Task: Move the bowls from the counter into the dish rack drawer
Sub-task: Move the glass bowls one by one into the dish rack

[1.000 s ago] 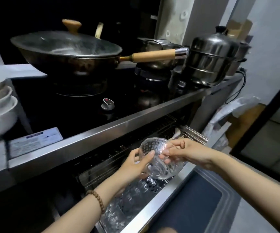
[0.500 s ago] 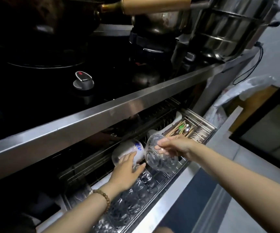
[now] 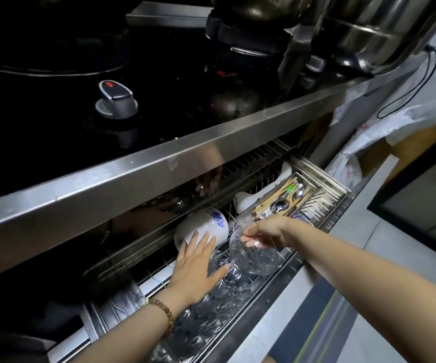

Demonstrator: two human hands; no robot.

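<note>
Since 0.5 s ago your right hand (image 3: 266, 231) has lowered the glass bowl (image 3: 253, 251), gripped by its rim, toward the dish rack drawer (image 3: 277, 289); left hand (image 3: 198, 263) splayed flat, steadying racked glassware (image 3: 211, 305) to clear 1 slot.

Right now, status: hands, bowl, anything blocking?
Right hand gripping the clear patterned glass bowl by its rim, low over the wire dish rack drawer. Left hand open, flat on racked glass bowls. White blue-patterned bowl crowds the slot.
</note>
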